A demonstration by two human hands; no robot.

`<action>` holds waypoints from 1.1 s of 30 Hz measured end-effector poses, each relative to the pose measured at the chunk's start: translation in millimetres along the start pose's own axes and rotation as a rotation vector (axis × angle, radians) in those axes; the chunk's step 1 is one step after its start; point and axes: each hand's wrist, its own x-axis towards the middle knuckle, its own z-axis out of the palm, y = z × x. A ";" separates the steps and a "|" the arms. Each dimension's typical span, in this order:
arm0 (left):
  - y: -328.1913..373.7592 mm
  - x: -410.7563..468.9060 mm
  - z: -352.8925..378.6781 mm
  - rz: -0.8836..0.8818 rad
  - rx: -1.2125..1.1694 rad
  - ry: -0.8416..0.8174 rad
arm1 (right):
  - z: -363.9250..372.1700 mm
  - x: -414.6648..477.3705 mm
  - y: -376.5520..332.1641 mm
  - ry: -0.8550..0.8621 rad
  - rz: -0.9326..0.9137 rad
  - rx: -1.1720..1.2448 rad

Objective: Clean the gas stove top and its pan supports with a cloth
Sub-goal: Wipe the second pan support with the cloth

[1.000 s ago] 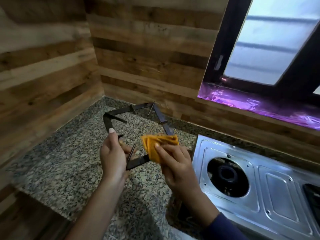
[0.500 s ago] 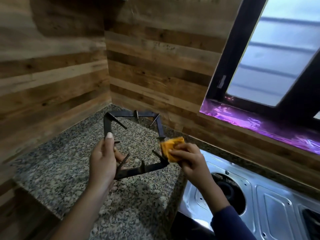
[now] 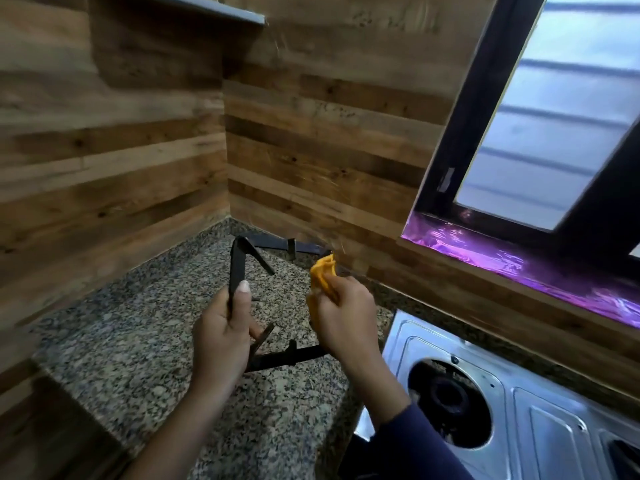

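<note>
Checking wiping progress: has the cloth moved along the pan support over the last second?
Yes. The cloth went from the near bar up the right side to the pan support's far corner.

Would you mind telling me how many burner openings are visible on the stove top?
1 clearly: a round burner opening in the steel stove top, right of the right hand. A dark patch at the lower right edge may be a second, cut off.

stove top (image 3: 540, 424) cropped at right edge
</note>
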 end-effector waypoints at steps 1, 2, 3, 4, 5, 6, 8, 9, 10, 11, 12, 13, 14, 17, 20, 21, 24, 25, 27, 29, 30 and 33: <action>-2.7 1.5 -3.1 0.002 0.001 0.004 | -6.0 -0.9 -5.5 -0.007 0.131 0.268; -4.7 3.1 -6.3 -0.001 -0.001 0.005 | -14.9 0.7 -12.5 0.030 0.256 0.537; -5.9 4.3 -7.8 -0.007 -0.003 0.003 | -23.3 4.8 -16.8 0.099 0.311 0.717; -6.4 5.1 -8.9 -0.011 -0.006 0.000 | -28.6 10.4 -19.5 0.164 0.286 0.764; -5.4 5.5 -9.1 -0.005 -0.009 -0.010 | -31.2 15.1 -23.3 0.196 0.206 0.718; -3.7 5.1 -8.5 0.008 -0.012 -0.026 | -29.5 20.0 -26.2 0.199 0.111 0.640; 0.7 2.1 -5.4 0.026 -0.023 -0.063 | -18.5 22.4 -34.8 0.110 -0.016 0.435; 2.7 -0.9 -2.7 0.024 -0.029 -0.071 | -11.5 18.3 -38.8 0.066 -0.044 0.307; 3.2 -3.0 -0.3 0.015 -0.029 -0.064 | -4.8 12.6 -40.2 0.036 -0.039 0.216; 2.2 -4.8 1.4 0.001 -0.027 -0.043 | 0.1 4.5 -42.6 -0.002 0.016 0.233; 0.0 -4.6 1.9 -0.016 -0.029 -0.009 | 5.0 -4.0 -42.5 -0.059 0.097 0.335; -2.7 -2.7 0.9 -0.033 -0.035 0.019 | 7.4 -13.8 -44.1 -0.107 0.187 0.478; -5.7 0.5 -1.0 -0.049 -0.047 0.033 | 8.7 -22.0 -45.3 -0.108 0.261 0.614; -9.5 9.2 -7.4 -0.068 -0.067 0.012 | 8.1 -26.5 -56.6 0.073 0.218 0.807; -7.7 11.5 -8.7 -0.020 -0.048 -0.046 | 6.0 -2.1 -60.0 0.181 -0.154 0.519; -5.8 11.5 -7.9 0.010 -0.033 -0.071 | 7.5 7.7 -58.8 0.145 -0.307 0.317; -5.5 10.0 -2.8 0.050 0.001 -0.093 | 22.9 25.3 -50.0 -0.010 -0.551 -0.181; -7.2 7.4 -0.4 0.031 -0.007 -0.084 | 25.2 23.9 -49.0 -0.023 -0.555 -0.256; -11.8 2.0 3.5 0.005 -0.009 -0.060 | 25.8 16.2 -40.7 -0.042 -0.506 -0.283; -14.6 -1.0 4.3 -0.026 -0.019 -0.036 | 17.4 -0.1 -31.6 -0.104 -0.358 -0.096; -15.9 0.2 4.4 -0.048 -0.031 -0.016 | 11.3 -8.8 -29.1 -0.141 -0.187 0.124; -10.7 8.1 4.6 -0.105 -0.043 0.061 | -5.8 -22.5 -13.6 -0.008 0.328 0.812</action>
